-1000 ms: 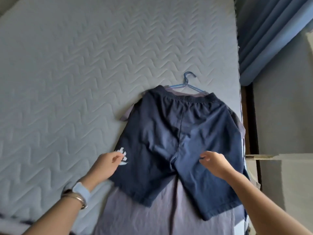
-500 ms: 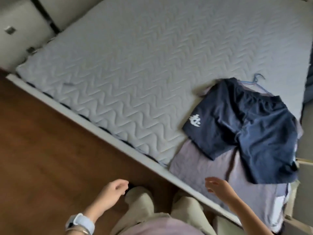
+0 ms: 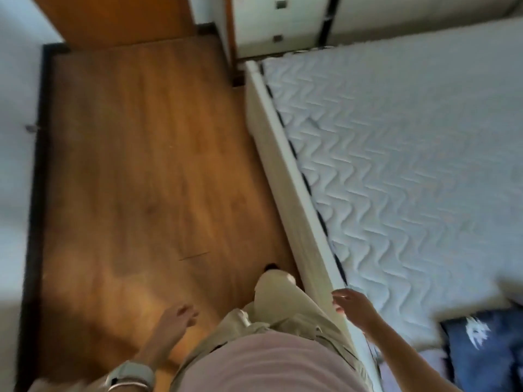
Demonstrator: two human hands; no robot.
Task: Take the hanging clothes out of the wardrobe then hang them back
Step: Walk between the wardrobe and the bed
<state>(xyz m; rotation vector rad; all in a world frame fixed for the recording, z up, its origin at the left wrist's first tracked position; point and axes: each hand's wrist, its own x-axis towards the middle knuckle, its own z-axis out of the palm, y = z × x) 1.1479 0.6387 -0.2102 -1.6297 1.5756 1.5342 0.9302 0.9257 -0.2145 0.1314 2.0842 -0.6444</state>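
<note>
Both the left hand (image 3: 172, 323) and right hand (image 3: 355, 308) have loose, empty fingers, and the navy shorts (image 3: 486, 355) lie on the bed (image 3: 396, 165) off to the right of the right fingers; they look soft, light and floppy, so I'd grab the waistband, not a leg.

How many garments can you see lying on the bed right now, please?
2. The navy shorts lie on the mattress at the frame's bottom right. A pale lilac garment shows from beneath their left edge. Others may be out of frame.
</note>
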